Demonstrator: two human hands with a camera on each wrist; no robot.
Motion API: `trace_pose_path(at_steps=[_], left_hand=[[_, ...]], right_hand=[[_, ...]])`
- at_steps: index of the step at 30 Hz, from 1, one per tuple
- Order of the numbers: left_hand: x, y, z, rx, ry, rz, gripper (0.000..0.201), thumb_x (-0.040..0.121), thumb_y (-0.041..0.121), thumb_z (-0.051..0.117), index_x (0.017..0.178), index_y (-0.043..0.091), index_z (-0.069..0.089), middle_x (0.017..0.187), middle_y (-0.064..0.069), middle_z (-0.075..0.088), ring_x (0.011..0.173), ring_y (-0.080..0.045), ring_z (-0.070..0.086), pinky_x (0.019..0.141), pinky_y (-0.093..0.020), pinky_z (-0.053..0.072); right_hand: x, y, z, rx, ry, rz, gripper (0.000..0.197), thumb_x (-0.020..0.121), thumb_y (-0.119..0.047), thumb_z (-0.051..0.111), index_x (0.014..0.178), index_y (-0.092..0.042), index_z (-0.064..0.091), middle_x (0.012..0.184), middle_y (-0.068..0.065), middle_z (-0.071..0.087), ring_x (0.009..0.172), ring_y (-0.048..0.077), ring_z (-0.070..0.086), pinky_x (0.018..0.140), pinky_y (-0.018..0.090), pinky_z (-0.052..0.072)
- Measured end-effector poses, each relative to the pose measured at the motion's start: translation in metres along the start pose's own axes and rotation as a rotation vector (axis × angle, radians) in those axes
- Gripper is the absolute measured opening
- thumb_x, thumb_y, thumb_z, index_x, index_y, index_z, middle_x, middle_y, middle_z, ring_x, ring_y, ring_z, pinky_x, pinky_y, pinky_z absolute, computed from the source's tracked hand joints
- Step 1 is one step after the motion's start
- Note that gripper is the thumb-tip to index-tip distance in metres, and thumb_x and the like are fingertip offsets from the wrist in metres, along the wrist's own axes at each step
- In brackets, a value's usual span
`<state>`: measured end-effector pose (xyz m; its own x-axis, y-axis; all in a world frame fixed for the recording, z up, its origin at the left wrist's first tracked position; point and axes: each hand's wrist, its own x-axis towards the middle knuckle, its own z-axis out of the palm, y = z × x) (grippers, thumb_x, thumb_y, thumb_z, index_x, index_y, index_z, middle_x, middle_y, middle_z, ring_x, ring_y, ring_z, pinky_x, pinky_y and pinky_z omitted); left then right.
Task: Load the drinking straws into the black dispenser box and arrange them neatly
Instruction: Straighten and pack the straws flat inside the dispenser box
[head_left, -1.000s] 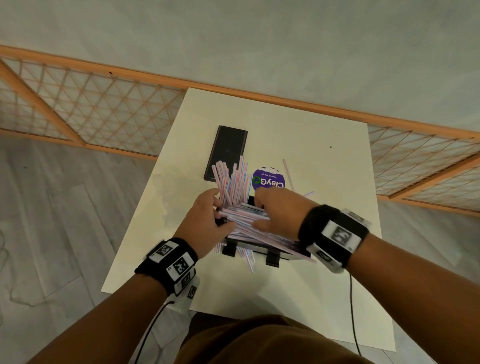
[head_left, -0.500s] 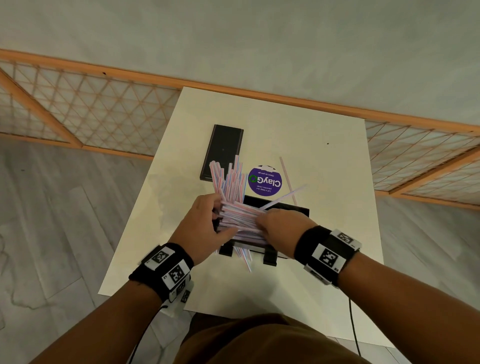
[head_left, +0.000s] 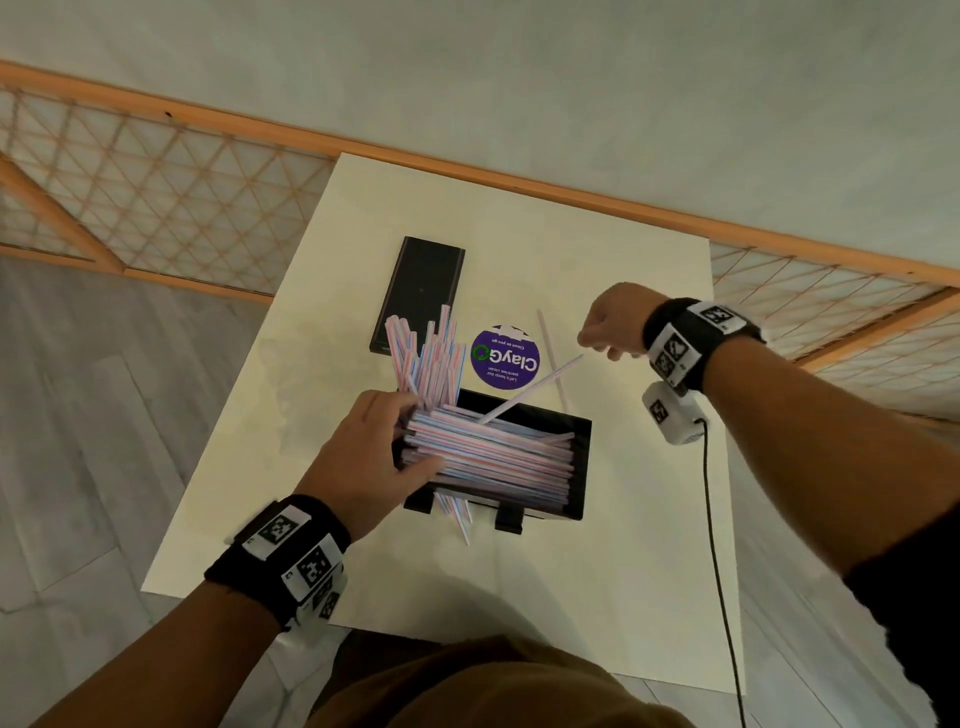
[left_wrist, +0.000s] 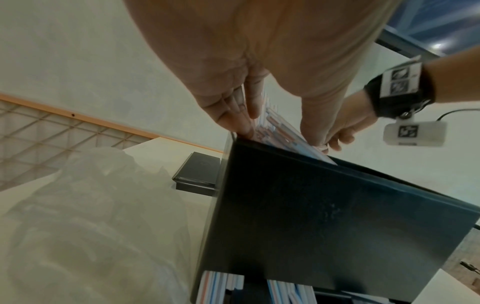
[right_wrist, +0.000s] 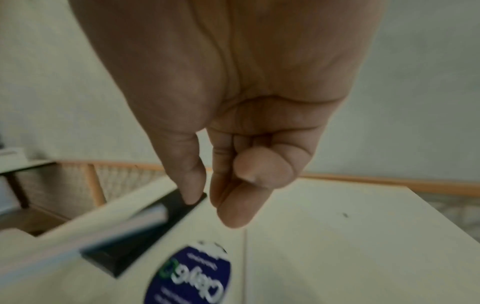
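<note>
**A:** What is on the left?

**B:** The left hand (head_left: 371, 457). Its fingers and thumb curl round the end of the thick stack of thin pink, blue and white striped plastic straws (head_left: 493, 454). That stack lies flat in the open black dispenser box (head_left: 581, 467), which sits on the pale cream table (head_left: 597, 571).

**A:** Are all the straws lying flat?

**B:** No. A bunch of striped straws standing up (head_left: 428, 358) leans out at the box's left end, just past the fingers. A few straw ends (head_left: 457, 519) poke out under the front of the box.

**A:** What is behind the box?

**B:** A flat black rectangle lid (head_left: 421, 293) lies at the back left. A round purple sticker with white letters (head_left: 505, 357) is next to it.

**A:** And on the right?

**B:** One long straw (head_left: 530, 388) slants up out of the stack. The right hand (head_left: 615, 322) is in the air above the table, with curled fingers near that straw's tip. I cannot tell if it pinches it. Another single straw (head_left: 551, 358) lies flat on the table.
</note>
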<state>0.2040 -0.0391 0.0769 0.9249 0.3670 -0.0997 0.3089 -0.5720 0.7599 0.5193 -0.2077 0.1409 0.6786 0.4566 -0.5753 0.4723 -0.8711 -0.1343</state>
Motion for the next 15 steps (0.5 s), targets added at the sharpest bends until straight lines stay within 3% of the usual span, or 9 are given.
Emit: trace_pose_path(at_steps=[2,5,7,11,13,15], left_hand=[[-0.002,-0.002,0.001,-0.008,0.007,-0.003,0.056,0.083,0.038,0.078,0.130,0.031,0.049,0.116,0.016,0.044,0.103,0.002,0.055,0.089,-0.025,0.053],[-0.004,-0.002,0.004,-0.002,0.026,-0.002,0.059,0.082,0.035,0.080,0.131,0.029,0.049,0.117,0.014,0.045,0.100,-0.003,0.058,0.087,-0.035,0.058],[-0.006,-0.001,0.004,-0.013,0.037,-0.025,0.060,0.082,0.034,0.080,0.133,0.029,0.049,0.117,0.014,0.046,0.100,-0.004,0.060,0.087,-0.035,0.059],[-0.010,0.000,0.004,-0.016,0.046,-0.045,0.062,0.082,0.035,0.081,0.135,0.026,0.050,0.118,0.016,0.046,0.100,-0.001,0.062,0.087,-0.029,0.059],[-0.010,0.000,0.003,-0.014,0.045,-0.041,0.063,0.081,0.035,0.080,0.135,0.023,0.050,0.119,0.014,0.047,0.100,-0.001,0.061,0.087,-0.027,0.059],[-0.009,0.000,0.004,-0.005,0.045,-0.040,0.063,0.081,0.035,0.080,0.135,0.020,0.050,0.120,0.011,0.047,0.101,0.000,0.060,0.087,-0.024,0.058]], right_hand=[[0.024,0.009,0.017,-0.053,-0.116,0.049,0.028,0.094,-0.029,0.062,0.088,-0.006,0.075,0.074,0.001,0.074,0.059,0.009,0.066,0.052,0.022,0.045],[0.056,0.021,0.052,-0.075,-0.220,0.084,0.030,0.094,-0.031,0.065,0.090,-0.003,0.074,0.072,0.000,0.073,0.065,0.014,0.072,0.060,0.029,0.057],[0.071,0.024,0.073,-0.069,-0.227,0.080,0.031,0.090,-0.033,0.068,0.086,-0.003,0.073,0.073,0.004,0.075,0.068,0.019,0.075,0.071,0.035,0.063],[0.087,0.025,0.098,-0.102,-0.189,0.108,0.030,0.083,-0.039,0.074,0.084,-0.009,0.069,0.086,0.009,0.074,0.080,0.026,0.073,0.082,0.042,0.061],[0.096,0.027,0.106,-0.156,-0.165,0.098,0.029,0.077,-0.038,0.081,0.088,-0.016,0.066,0.094,0.008,0.073,0.085,0.027,0.070,0.083,0.042,0.060],[0.100,0.027,0.111,-0.196,-0.124,0.090,0.026,0.077,-0.035,0.083,0.081,-0.020,0.062,0.092,0.006,0.071,0.081,0.028,0.067,0.076,0.034,0.056]])
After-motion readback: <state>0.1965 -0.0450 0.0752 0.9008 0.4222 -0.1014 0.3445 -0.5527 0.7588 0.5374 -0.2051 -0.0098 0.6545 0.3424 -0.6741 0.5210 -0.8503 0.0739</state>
